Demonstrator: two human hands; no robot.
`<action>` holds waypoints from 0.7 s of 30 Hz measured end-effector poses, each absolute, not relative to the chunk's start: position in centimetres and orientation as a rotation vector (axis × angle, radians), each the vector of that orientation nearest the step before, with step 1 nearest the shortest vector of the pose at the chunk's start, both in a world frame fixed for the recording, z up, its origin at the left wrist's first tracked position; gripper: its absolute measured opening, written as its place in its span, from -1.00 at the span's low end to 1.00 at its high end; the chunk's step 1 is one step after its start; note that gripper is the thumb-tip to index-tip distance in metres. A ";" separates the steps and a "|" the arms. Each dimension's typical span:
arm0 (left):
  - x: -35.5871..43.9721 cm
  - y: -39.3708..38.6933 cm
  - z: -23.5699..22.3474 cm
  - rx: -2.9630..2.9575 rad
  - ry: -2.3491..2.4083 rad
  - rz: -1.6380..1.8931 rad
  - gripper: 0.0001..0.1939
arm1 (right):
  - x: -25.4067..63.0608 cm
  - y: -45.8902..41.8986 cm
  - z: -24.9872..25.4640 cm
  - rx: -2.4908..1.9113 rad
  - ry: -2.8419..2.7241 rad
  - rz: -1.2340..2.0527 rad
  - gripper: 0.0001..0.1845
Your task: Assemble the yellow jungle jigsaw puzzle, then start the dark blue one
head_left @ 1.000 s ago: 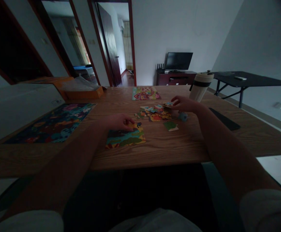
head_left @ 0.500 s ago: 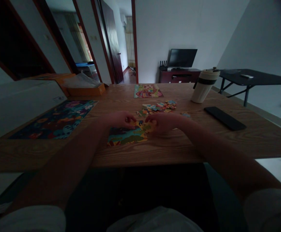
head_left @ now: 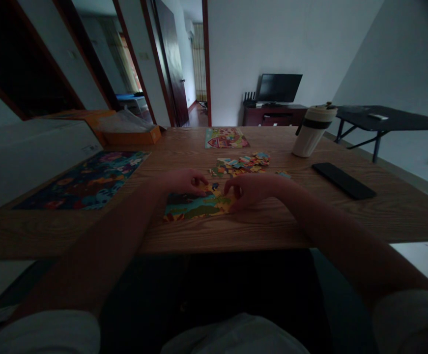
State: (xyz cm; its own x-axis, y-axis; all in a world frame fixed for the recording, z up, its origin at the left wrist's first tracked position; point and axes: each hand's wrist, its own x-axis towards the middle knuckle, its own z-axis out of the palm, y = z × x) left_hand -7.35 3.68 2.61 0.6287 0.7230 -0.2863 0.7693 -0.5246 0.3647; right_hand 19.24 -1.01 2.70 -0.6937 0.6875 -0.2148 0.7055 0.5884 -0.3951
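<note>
Two-handed, reaching over the wooden table [head_left: 184, 236] to a partly assembled jigsaw [head_left: 201, 209] near its front edge. Touching the jigsaw's far edge with the curled fingers of the left hand [head_left: 186, 182], hiding the grip enough to make a pinch on any piece impossible to tell. Bending the right hand [head_left: 252, 189] over the right end of the same jigsaw, holding thumb and forefinger apart in an open curve and touching the yellowish part there. Facing a heap of loose puzzle pieces [head_left: 248, 164] just beyond the hands, with a few bluish pieces [head_left: 283, 174] beside the right wrist. Seeing a pink-and-green puzzle picture [head_left: 226, 138] lying farther back, and a dark blue puzzle picture [head_left: 84, 182] lying well to the left, beside a white box [head_left: 40, 152] and an orange box [head_left: 128, 138] bearing clear plastic [head_left: 125, 122]. Having a cream tumbler [head_left: 309, 137] standing to the right, behind a flat black object [head_left: 342, 180].
</note>
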 end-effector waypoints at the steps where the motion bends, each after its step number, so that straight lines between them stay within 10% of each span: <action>1: -7.4 3.7 2.6 2.383 1.173 -0.136 -0.41 | 19.2 -1.1 2.7 1.218 2.755 -0.720 -0.31; 21: -7.3 3.6 2.7 2.393 1.171 -0.133 -0.42 | 19.2 -1.4 2.9 1.311 2.674 -0.597 -0.35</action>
State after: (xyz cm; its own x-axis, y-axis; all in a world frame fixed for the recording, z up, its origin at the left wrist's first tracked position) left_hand -7.26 3.57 2.69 0.6310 0.7216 -0.2847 0.7670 -0.5254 0.3683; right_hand 19.18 -1.42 2.93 -0.6229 0.7376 -0.2606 0.7784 0.5511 -0.3006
